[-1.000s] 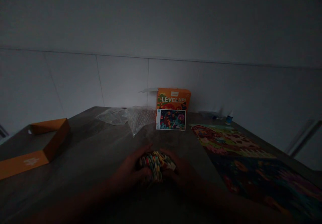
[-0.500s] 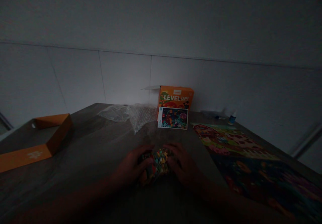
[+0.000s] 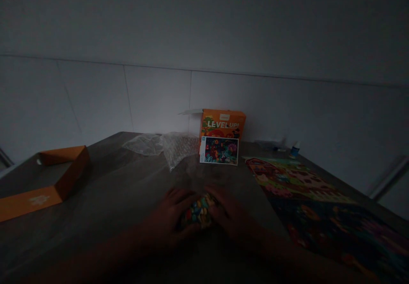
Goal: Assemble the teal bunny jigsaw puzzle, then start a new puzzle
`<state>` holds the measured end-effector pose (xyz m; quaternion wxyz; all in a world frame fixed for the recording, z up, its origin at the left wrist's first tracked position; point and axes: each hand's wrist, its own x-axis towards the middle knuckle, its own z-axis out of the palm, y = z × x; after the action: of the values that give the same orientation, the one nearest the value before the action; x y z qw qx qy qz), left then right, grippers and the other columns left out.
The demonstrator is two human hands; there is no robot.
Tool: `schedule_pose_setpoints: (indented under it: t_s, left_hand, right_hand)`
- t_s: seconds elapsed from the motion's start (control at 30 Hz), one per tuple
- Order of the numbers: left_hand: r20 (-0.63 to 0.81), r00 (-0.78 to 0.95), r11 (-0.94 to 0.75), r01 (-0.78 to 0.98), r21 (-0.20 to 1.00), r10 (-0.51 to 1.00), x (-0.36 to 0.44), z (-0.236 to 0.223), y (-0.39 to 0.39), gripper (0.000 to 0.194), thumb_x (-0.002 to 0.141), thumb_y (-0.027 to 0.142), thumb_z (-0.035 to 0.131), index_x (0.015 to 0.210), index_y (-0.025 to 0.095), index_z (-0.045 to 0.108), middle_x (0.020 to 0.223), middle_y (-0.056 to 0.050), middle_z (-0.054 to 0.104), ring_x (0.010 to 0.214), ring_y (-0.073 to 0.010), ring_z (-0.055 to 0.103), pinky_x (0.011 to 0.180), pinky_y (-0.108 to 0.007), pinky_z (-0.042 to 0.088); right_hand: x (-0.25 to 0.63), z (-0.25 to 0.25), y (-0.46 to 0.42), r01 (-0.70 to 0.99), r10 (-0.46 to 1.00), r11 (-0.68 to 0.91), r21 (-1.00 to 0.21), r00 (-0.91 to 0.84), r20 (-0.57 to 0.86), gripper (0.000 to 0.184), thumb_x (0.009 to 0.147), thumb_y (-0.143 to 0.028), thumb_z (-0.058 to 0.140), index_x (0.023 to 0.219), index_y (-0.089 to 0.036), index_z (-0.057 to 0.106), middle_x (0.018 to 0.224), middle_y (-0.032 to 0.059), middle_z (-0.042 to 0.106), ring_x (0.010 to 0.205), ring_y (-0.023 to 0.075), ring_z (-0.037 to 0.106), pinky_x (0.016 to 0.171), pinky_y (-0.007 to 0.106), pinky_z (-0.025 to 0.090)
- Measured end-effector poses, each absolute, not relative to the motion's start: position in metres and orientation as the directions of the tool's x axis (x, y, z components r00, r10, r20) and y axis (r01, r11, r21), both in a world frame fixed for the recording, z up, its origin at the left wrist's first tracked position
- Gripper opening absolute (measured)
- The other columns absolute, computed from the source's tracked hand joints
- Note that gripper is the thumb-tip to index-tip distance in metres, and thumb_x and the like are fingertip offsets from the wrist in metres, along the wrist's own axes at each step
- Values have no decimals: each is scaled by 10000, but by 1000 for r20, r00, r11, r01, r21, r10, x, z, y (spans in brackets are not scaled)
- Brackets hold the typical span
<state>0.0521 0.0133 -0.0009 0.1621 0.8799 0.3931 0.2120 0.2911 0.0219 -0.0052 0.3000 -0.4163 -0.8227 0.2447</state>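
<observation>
Between my two hands, low in the middle of the head view, is a bag of colourful puzzle pieces [image 3: 198, 209]. My left hand [image 3: 171, 216] curls round the bag's left side, its thumb along the near edge. From the right, my right hand [image 3: 225, 209] presses on the other side with bent fingers. Both hands are dim and somewhat blurred. Behind them stands a small picture card [image 3: 221, 151] of a dark, colourful scene, leaning on an orange "LEVEL UP!" box [image 3: 225, 117] whose flap is open.
An orange tray-like box part [image 3: 72, 171] sits at the left. Crumpled clear plastic bags [image 3: 179, 145] lie beside the box. Assembled puzzles [image 3: 300, 177] cover the table's right side. A small bottle [image 3: 295, 149] stands at the back right, near the white wall [image 3: 159, 98].
The puzzle-piece bag has turned between my hands and shows a different face. My left hand has shifted, with its thumb now lower along the bag's near edge.
</observation>
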Motion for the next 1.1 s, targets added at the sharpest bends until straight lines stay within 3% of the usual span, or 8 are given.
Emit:
schedule_pose_setpoints:
  t_s: [0.13, 0.23, 0.4, 0.53, 0.67, 0.8, 1.0, 1.1]
  left_hand:
    - [204, 637, -635, 574, 517, 743, 50, 1, 15, 571, 930, 486, 559, 1453, 270, 487, 1354, -104, 595, 1210, -312, 567, 1047, -458, 470]
    - [198, 650, -642, 566, 517, 733, 49, 1, 15, 590, 927, 494, 564, 1471, 286, 466, 1405, -99, 565, 1261, -323, 536, 1077, -469, 449]
    - [140, 664, -629, 589, 508, 735, 48, 1, 14, 631, 930, 517, 540, 1498, 263, 436, 1468, -123, 512, 1338, -352, 468, 1117, -528, 400]
    - [136, 668, -605, 544, 582, 731, 45, -4, 16, 615, 933, 560, 504, 1479, 280, 464, 1483, -96, 505, 1353, -345, 456, 1135, -526, 377]
    - [137, 456, -378, 494, 783, 879, 43, -12, 19, 592, 943, 611, 421, 1404, 266, 559, 1450, -71, 553, 1320, -327, 499, 1130, -492, 388]
    - [82, 154, -130, 339, 932, 985, 47, -11, 24, 613, 868, 649, 501, 1280, 224, 660, 1330, -81, 652, 1292, -331, 525, 1152, -490, 350]
    - [43, 71, -55, 175, 983, 997, 51, -5, 31, 591, 804, 614, 599, 1183, 171, 691, 1095, -101, 743, 1126, -316, 637, 1024, -439, 468]
    - [47, 38, -53, 153, 987, 998, 51, -4, 32, 600, 784, 600, 629, 1183, 155, 678, 1035, -100, 749, 1075, -301, 661, 965, -398, 500]
  right_hand:
    - [327, 4, 73, 573, 958, 272, -773, -89, 272, 479, 854, -376, 597, 1302, -206, 600, 1244, 120, 668, 1119, 285, 650, 956, 476, 524]
    - [366, 4, 114, 547, 974, 166, -820, 39, 223, 480, 823, -331, 601, 1270, -158, 611, 1022, 114, 725, 886, 258, 701, 818, 414, 557]
    - [393, -18, 141, 511, 985, 150, -846, -8, 170, 487, 807, -315, 610, 1265, -151, 632, 964, 84, 722, 807, 226, 682, 737, 366, 546]
    - [382, -24, 152, 584, 977, 205, -786, -74, 199, 450, 768, -269, 664, 1205, -163, 695, 1109, 94, 718, 936, 231, 685, 819, 353, 535]
    - [376, -23, 165, 635, 985, 146, -758, -22, 171, 404, 803, -260, 613, 1171, -138, 726, 1045, 112, 747, 939, 257, 696, 854, 393, 532]
    - [377, -26, 168, 648, 975, 196, -736, -46, 219, 397, 772, -272, 648, 1126, -124, 751, 1129, 145, 733, 1032, 293, 673, 931, 425, 503]
    - [369, -25, 154, 630, 954, 291, -720, -131, 270, 379, 771, -344, 651, 1083, -170, 778, 1131, 124, 743, 1006, 304, 684, 910, 435, 511]
    - [357, -23, 143, 570, 932, 344, -746, -112, 344, 332, 772, -342, 619, 1006, -194, 801, 973, 92, 776, 885, 274, 699, 809, 393, 535]
